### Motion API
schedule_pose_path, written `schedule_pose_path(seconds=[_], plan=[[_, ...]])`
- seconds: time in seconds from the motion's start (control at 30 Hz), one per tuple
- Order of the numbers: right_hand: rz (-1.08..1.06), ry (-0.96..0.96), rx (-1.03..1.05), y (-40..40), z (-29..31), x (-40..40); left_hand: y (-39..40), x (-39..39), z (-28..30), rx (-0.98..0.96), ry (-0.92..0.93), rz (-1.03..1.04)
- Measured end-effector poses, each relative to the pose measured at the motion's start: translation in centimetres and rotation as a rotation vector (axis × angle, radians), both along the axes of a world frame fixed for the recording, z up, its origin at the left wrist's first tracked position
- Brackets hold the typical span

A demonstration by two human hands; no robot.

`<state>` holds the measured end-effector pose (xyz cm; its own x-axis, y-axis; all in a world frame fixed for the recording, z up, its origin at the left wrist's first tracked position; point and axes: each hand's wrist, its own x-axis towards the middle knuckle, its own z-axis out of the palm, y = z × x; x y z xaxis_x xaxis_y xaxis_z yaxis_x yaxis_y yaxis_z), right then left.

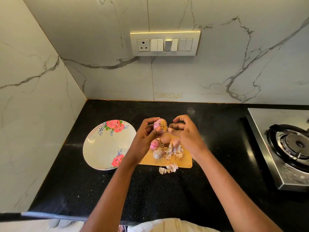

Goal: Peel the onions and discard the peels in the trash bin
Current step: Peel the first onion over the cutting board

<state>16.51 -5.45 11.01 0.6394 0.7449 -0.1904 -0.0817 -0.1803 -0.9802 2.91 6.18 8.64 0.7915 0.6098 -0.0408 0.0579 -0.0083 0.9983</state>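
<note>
I stand at a black worktop set in a corner of marble-patterned wall. The biggest thing on it is a steel gas stove at the far right. To the left lies a white plate with pink roses, bare of onions. Between them sits a small wooden cutting board, and this is where the work is.

My left hand holds one onion up above the board, fingers curled round it. Its pink flesh shows on one side, while dry brown skin clings to the other. My right hand is just beside it, thumb and forefinger drawn together at that loose skin; whether they already pinch it I cannot tell.

Four more onions rest on the board below, some looking bare and pink, one brown. Loose peels are heaped on the board, and a few peel scraps have spilled onto the worktop at its near edge.

I judge the peeling partway done. No peels are binned; no trash bin is in sight.
</note>
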Motion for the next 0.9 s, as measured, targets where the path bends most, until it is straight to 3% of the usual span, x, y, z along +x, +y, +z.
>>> schedule_pose_path(seconds=[0.07,0.17,0.27,0.37,0.6,0.9], plan=[[0.024,0.252,0.040,0.0,0.2,0.2,0.3,-0.3,0.4,-0.027,-0.015,-0.031],[-0.014,0.334,0.137,-0.1,-0.1,0.9,0.7,-0.4,0.7,-0.022,-0.012,-0.043],[-0.047,0.058,0.103,-0.3,-0.1,1.8,0.5,-0.5,0.7,-0.063,-0.015,-0.004],[0.068,-0.198,0.084,-0.1,-0.1,1.4,0.4,-0.5,0.6,-0.103,-0.017,0.027],[0.086,-0.736,0.134,-0.1,0.0,-0.2,-0.1,0.3,0.1,-0.036,0.017,0.036],[0.213,-1.018,0.098,-0.3,-0.2,0.3,0.1,0.4,-1.0,0.053,0.100,0.051]])
